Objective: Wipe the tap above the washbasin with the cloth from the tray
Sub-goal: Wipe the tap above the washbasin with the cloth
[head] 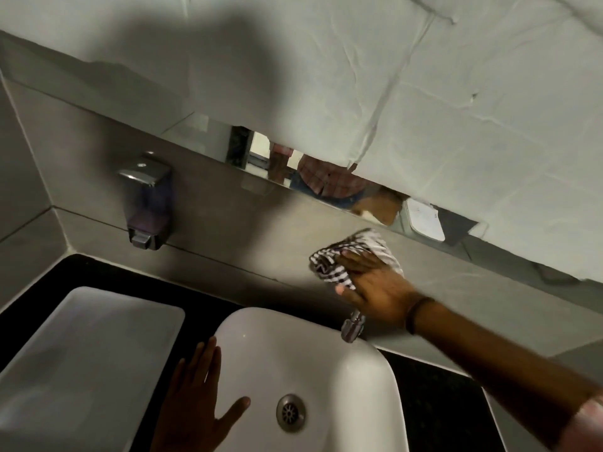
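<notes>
We are pressing the striped cloth (352, 259) under our right hand (375, 288), left hand (195, 396) released, next lowering onto the chrome tap (352, 326).

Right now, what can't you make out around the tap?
- Tap: upper part hidden under the right hand, head view.
- Cloth: blurred, contact with the tap unclear.
- Left hand: wrist cut by the bottom edge.
- Mirror: mostly covered by a sheet.

Dark, speckled stone surface (434, 383) below a grey tiled wall, carrying a white rounded ceramic washbasin (355, 380) and, just beside it on the left, a white rectangular tray (81, 363).
</notes>
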A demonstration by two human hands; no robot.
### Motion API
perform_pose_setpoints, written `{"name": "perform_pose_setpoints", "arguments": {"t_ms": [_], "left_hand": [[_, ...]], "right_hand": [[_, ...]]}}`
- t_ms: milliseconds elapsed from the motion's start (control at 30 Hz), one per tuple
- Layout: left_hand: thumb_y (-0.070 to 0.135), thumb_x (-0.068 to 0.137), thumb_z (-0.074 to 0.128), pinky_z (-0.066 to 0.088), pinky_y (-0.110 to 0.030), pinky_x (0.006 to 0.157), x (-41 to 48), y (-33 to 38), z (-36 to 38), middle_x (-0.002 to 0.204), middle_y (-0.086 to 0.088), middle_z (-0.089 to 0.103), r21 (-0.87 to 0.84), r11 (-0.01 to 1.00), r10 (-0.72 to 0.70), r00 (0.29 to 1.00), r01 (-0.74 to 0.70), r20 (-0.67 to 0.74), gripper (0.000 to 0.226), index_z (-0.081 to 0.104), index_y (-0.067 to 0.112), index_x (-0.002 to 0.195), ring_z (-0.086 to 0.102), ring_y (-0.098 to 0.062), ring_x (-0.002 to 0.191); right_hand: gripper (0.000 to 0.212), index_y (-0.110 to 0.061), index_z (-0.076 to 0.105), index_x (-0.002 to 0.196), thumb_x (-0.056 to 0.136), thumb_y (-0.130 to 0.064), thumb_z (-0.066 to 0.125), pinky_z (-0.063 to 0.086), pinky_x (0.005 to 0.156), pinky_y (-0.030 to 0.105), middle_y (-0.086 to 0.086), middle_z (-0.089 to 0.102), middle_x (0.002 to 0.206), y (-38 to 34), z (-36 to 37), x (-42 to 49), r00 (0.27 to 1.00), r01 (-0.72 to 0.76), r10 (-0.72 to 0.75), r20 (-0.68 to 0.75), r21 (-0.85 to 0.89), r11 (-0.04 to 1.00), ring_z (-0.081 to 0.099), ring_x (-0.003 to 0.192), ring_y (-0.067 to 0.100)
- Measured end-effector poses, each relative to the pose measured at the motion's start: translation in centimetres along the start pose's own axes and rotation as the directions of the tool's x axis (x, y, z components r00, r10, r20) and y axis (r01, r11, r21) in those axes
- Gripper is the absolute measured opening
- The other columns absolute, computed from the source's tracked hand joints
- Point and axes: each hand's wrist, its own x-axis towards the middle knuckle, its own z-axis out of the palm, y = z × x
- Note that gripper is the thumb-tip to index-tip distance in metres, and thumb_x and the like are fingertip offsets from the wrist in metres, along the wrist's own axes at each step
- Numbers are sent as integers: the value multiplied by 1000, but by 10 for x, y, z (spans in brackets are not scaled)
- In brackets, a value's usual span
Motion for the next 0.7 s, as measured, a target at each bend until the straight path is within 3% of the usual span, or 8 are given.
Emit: {"name": "perform_pose_setpoints", "arguments": {"t_ms": [67, 100, 167, 233, 367, 500, 600, 700], "left_hand": [[88, 80, 36, -8, -36, 121, 0, 0, 0, 165, -12, 27, -5, 1000, 0, 1000, 0, 15, 108, 39, 6, 151, 17, -28, 150], [88, 80, 36, -7, -36, 121, 1, -1, 0, 164, -13, 28, -7, 1000, 2, 1000, -2, 22, 108, 40, 6, 150, 18, -28, 150], [89, 79, 36, -8, -36, 121, 3, -1, -1, 163, -14, 31, 0, 1000, 2, 999, -2, 35, 109, 43, 5, 149, 19, -29, 149], [89, 78, 35, -9, -35, 120, 2, -1, -1, 162, -14, 31, 4, 1000, 6, 999, -6, 40, 110, 44, 5, 148, 17, -29, 149], [90, 78, 33, -11, -33, 119, 2, 0, -2, 164, -13, 27, -4, 1000, 19, 1000, -19, 20, 112, 41, 4, 149, 11, -27, 150], [90, 79, 28, 7, -41, 120, 1, 3, -3, 164, -15, 26, 5, 999, 34, 999, -33, -27, 112, 38, 4, 150, 14, -26, 149], [91, 79, 27, 9, -42, 119, 0, 3, -5, 165, -13, 22, -3, 1000, 28, 999, -28, -40, 113, 33, 6, 152, 13, -28, 151], [91, 78, 27, 0, -40, 122, -1, 4, -4, 168, -9, 13, -2, 1000, 22, 998, -22, -61, 113, 27, 9, 155, 13, -30, 154]], "right_hand": [[70, -31, 18, 163, 102, -64, 25, 3, 127, 29, -11, 3, 172, -6, 21, -24, 979, -192, 204, -3, 326, 926, 2, 159, 9], [72, -31, 11, 164, 102, -64, 27, 1, 127, 29, -13, -4, 172, -14, 30, -30, 951, -268, 309, 1, 501, 823, -4, 158, 4], [72, -27, 16, 164, 102, -59, 35, 10, 130, 38, -9, 13, 173, -33, 36, -28, 871, -317, 488, 52, 818, 480, 10, 158, 7], [60, -28, 31, 159, 105, -50, 38, 26, 127, 47, -3, 41, 163, -50, 29, -19, 773, -283, 616, 151, 951, 122, 38, 149, 15], [55, -17, 55, 145, 106, -51, 39, 48, 111, 54, 13, 69, 133, -48, 18, -13, 626, -216, 681, 380, 924, -317, 67, 120, 32], [66, -4, 55, 143, 102, -54, 43, 45, 111, 59, 27, 67, 133, -30, 28, -20, 707, 126, 492, 509, 594, -795, 65, 124, 44], [73, 7, 59, 138, 101, -54, 42, 29, 122, 60, 34, 55, 144, -22, 33, -18, 839, 92, 246, 485, 318, -943, 51, 137, 50], [53, -4, 77, 102, 101, -44, 42, 51, 98, 66, 31, 71, 123, -15, 42, -9, 814, 157, 283, 507, 277, -948, 68, 114, 50]]}}
